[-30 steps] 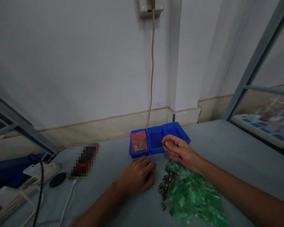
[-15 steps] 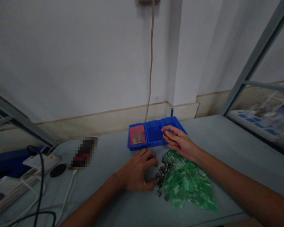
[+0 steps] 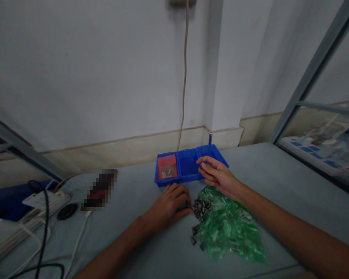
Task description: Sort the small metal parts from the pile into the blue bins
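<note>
Surface (image 3: 279, 174): grey, blue bins (image 3: 189, 166) by wall.
Left hand (image 3: 170, 203): fingers curled on dark parts (image 3: 200, 207); gather gently.
Right hand (image 3: 218, 174): fingers pinch one part above the bins.

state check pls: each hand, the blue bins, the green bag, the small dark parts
left hand: palm down on the table, fingertips at the small dark parts
right hand: raised over the bins, fingers pinched on a small dark piece
left blue bin: open, holds a red packet
middle blue bin: open, contents unclear
right blue bin: open, partly hidden by the hand
green plastic bag: lying flat, crumpled
small dark parts: loose pile at the bag's left edge
</note>
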{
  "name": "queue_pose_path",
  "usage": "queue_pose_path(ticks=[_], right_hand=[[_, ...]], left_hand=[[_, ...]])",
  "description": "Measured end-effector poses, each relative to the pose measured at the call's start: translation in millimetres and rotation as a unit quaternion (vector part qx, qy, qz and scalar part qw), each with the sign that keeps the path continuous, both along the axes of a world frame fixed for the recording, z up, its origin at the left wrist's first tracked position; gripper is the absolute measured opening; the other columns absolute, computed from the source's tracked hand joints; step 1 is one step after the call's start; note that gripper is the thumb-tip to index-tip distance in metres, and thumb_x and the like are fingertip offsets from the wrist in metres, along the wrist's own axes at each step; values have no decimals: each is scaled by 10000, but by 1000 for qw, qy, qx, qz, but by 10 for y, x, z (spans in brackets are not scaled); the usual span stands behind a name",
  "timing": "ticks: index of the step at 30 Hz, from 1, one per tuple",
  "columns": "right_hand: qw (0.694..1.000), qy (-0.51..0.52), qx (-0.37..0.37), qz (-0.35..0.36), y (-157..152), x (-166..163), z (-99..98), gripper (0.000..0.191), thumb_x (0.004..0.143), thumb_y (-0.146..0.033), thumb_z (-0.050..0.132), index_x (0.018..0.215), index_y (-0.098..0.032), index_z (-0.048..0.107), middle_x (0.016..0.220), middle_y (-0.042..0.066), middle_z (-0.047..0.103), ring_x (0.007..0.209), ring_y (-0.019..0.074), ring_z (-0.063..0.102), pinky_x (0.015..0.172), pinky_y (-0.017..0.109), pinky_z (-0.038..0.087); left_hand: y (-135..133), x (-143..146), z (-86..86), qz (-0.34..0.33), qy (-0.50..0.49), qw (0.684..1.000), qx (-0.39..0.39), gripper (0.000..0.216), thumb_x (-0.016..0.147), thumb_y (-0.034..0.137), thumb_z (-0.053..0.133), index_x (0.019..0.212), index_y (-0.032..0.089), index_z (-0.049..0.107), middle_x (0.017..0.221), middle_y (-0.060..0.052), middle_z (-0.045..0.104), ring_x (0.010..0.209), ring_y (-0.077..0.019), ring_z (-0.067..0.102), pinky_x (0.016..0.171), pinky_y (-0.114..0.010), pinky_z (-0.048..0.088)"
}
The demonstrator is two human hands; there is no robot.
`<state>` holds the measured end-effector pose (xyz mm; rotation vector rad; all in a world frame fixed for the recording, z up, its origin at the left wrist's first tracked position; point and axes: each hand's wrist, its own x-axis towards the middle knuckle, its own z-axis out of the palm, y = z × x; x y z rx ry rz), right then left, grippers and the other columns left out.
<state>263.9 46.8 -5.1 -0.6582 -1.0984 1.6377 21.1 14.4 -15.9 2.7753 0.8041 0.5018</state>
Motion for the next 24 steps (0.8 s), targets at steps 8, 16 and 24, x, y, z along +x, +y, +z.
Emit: queue_pose_path(ticks=[8,16,24], right_hand=[[1000,-9,3,-8,-8,-14,6,280,882,-383,742,1061,-196,633,708,-45,544,444,31,177,402,187,132],[1000,-4,-1,-23,-36,-42,64,267,870,-383,753,1013,-195,629,648,-63,512,436,31,171,401,190,131],[999,-6,4,-38,-33,-57,21,276,869,-403,751,1008,-194,636,637,-65,500,431,31,187,399,188,144]], left_hand=[[61,7,-72,16,2,998,66,237,1049,353,520,964,205,685,1015,-49,652,954,-204,544,864,-348,442],[38,-29,-37,20,27,998,53,322,1003,488,567,1146,208,641,1083,-73,619,994,-230,558,882,-367,469],[5,12,-52,8,46,998,52,239,1012,430,575,1074,205,627,1034,-54,611,962,-218,572,817,-337,489]])
